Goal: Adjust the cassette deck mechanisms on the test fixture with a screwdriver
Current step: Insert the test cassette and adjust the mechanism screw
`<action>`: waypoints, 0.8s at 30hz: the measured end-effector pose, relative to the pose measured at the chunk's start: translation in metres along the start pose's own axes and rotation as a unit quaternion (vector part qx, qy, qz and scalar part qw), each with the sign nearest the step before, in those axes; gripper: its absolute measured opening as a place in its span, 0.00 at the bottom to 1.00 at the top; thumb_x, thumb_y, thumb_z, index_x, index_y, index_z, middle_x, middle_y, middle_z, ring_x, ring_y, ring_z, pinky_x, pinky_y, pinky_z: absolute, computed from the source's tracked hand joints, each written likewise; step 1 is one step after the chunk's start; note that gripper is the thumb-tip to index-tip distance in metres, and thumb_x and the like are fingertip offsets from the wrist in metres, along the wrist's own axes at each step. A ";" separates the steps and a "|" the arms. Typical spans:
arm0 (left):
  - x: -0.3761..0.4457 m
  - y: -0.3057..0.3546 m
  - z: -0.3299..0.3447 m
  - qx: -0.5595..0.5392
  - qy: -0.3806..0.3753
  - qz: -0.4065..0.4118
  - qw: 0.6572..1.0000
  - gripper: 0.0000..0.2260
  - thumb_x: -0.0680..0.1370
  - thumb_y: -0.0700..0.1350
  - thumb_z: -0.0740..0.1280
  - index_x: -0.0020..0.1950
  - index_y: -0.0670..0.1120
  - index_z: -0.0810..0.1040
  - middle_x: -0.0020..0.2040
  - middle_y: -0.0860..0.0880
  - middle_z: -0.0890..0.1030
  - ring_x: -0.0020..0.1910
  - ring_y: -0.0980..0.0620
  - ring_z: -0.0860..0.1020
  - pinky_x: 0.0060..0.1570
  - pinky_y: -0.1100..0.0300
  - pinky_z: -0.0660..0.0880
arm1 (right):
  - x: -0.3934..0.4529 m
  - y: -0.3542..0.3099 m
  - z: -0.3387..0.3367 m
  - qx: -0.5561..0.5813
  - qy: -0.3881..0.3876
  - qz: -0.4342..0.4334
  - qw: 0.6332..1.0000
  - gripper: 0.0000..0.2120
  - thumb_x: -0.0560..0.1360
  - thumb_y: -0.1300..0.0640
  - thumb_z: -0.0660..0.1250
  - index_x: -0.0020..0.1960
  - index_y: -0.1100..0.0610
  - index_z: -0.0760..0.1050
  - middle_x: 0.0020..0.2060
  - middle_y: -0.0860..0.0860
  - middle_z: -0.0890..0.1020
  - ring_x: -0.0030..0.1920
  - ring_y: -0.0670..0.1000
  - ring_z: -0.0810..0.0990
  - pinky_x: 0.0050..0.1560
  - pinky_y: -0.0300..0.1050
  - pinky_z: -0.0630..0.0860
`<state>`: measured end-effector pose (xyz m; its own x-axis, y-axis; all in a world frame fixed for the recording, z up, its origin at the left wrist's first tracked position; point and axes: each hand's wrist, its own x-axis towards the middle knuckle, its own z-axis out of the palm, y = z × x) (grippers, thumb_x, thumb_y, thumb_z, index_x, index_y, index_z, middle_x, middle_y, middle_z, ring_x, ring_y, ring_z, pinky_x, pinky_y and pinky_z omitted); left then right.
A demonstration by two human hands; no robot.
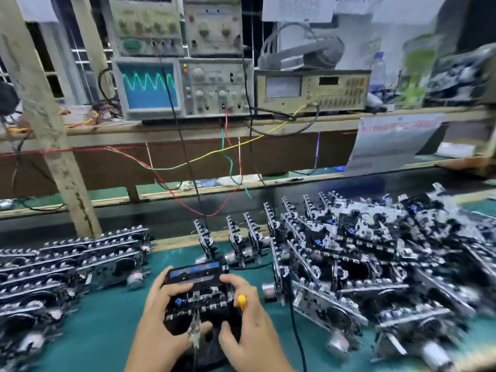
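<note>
Head view, looking down at green bench mat [112,326]; landmark = cassette deck mechanism [197,294] sitting at centre-bottom w/ a cassette [194,273] loaded in its far half. Left hand [158,315] wraps the mech's left edge, fingers curled over the top, thumb under the near side; right hand [244,326] grips the mech's right edge, fingertips on the top by the cassette, and the yellow screwdriver handle [242,301] sticks up between its fingers; blade not visible. Alligator clip [194,332] hangs on the mech's near edge, wire trailing toward viewer. Left of the mech: neat rows of stacked mechanisms [67,264]; right of it: a big loose pile of mechanisms [375,264], blurred; just behind it a few units standing on edge [236,242]. Further behind, on the shelf: oscilloscope [150,85] showing a green sine trace, meter box [312,89] to its right; red/green/yellow wires [204,159] droop from shelf toward the mech.
</note>
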<state>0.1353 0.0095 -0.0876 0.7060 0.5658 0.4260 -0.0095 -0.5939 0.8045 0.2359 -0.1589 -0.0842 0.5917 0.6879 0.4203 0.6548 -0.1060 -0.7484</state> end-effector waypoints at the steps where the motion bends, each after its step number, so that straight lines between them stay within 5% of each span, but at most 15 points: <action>1: 0.000 0.000 -0.001 0.002 -0.003 -0.003 1.000 0.35 0.55 0.52 0.86 0.58 0.67 0.77 0.73 0.73 0.61 0.71 0.65 0.68 0.64 0.51 0.70 | -0.001 0.000 0.000 -0.001 -0.002 0.000 1.000 0.29 0.74 0.51 0.63 0.67 0.29 0.55 0.61 0.24 0.65 0.49 0.30 0.71 0.48 0.22 0.63; 5: 0.002 0.003 0.000 -0.001 -0.007 0.003 1.000 0.34 0.50 0.62 0.80 0.56 0.67 0.77 0.72 0.73 0.62 0.70 0.62 0.68 0.64 0.52 0.68 | -0.001 0.000 -0.002 0.000 -0.003 0.010 1.000 0.30 0.74 0.49 0.63 0.71 0.31 0.55 0.57 0.22 0.63 0.51 0.27 0.68 0.48 0.19 0.61; 13: 0.001 0.007 0.000 0.007 -0.002 0.006 1.000 0.34 0.51 0.65 0.78 0.56 0.68 0.77 0.72 0.72 0.63 0.71 0.60 0.69 0.65 0.52 0.68 | -0.001 -0.003 -0.004 0.020 -0.009 0.029 0.999 0.27 0.77 0.44 0.63 0.71 0.30 0.56 0.61 0.24 0.64 0.61 0.29 0.67 0.55 0.19 0.58; 18: -0.001 0.010 -0.001 0.012 0.000 0.010 1.000 0.34 0.52 0.65 0.78 0.58 0.68 0.77 0.73 0.70 0.63 0.72 0.56 0.70 0.67 0.51 0.67 | 0.001 -0.004 -0.005 0.011 -0.007 -0.010 1.000 0.21 0.79 0.44 0.63 0.67 0.36 0.55 0.69 0.31 0.64 0.66 0.37 0.68 0.68 0.37 0.66; 24: -0.001 0.009 -0.001 0.009 0.002 0.009 1.000 0.35 0.52 0.64 0.79 0.58 0.66 0.77 0.73 0.71 0.63 0.73 0.54 0.70 0.68 0.47 0.68 | 0.002 -0.002 -0.003 0.012 0.003 -0.012 1.000 0.20 0.78 0.41 0.62 0.63 0.33 0.54 0.69 0.33 0.66 0.66 0.38 0.69 0.68 0.45 0.68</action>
<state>0.1343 0.0040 -0.0800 0.7027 0.5574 0.4423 -0.0088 -0.6148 0.7887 0.2373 -0.1590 -0.0803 0.5784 0.6859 0.4415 0.6577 -0.0720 -0.7498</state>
